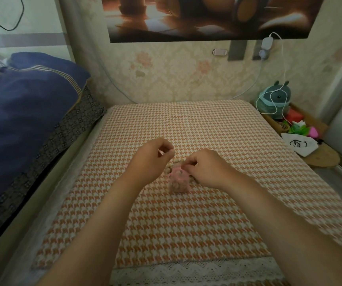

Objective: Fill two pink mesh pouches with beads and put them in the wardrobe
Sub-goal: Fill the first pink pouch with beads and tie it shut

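Observation:
A pink mesh pouch bulging with beige beads lies on the orange houndstooth mat, between my two hands. My left hand hovers just left of it, fingers curled, pinching a thin pink drawstring near its fingertips. My right hand sits at the pouch's right side and pinches the pouch's gathered top or its string. A few loose beige beads show on the mat behind the pouch, partly hidden by my hands. A second pouch is not visible.
A dark blue quilt is piled on the bed at left. At the right edge stand a green plush toy, a white charger cable, small coloured toys, a white drawstring bag and a round wooden board. Wallpapered wall behind.

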A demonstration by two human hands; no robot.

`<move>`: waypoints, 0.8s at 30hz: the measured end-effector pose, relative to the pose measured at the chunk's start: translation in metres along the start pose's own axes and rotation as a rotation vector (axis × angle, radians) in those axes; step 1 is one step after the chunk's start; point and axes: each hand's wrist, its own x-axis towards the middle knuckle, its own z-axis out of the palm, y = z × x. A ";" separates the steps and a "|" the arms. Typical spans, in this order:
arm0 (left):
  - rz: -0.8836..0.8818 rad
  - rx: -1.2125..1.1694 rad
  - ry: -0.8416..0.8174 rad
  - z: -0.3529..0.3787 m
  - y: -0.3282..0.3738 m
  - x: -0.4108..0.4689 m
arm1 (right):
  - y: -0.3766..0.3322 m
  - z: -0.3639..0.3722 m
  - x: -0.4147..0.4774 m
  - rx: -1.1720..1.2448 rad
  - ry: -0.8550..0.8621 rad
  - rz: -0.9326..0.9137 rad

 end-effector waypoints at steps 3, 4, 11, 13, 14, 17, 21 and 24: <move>0.075 0.013 -0.050 0.002 0.007 -0.009 | -0.003 -0.001 0.000 -0.006 -0.008 -0.014; 0.084 0.029 -0.072 0.005 0.006 -0.012 | -0.003 0.000 -0.001 -0.011 -0.010 -0.015; 0.025 0.089 -0.176 0.015 0.007 -0.015 | 0.003 0.002 -0.005 -0.075 -0.002 -0.037; -0.006 0.094 -0.195 0.014 0.009 -0.015 | 0.006 0.002 -0.004 -0.052 0.010 -0.031; -0.022 0.097 -0.205 0.014 0.009 -0.016 | 0.007 0.002 -0.004 -0.039 0.015 -0.029; -0.052 0.152 -0.218 0.012 0.008 -0.016 | 0.010 0.000 -0.002 0.001 0.034 -0.036; -0.103 0.186 -0.199 0.007 0.008 -0.015 | 0.017 0.001 0.002 0.029 0.056 -0.019; -0.116 0.180 -0.182 0.000 0.006 -0.014 | 0.024 0.007 0.005 -0.009 0.043 -0.003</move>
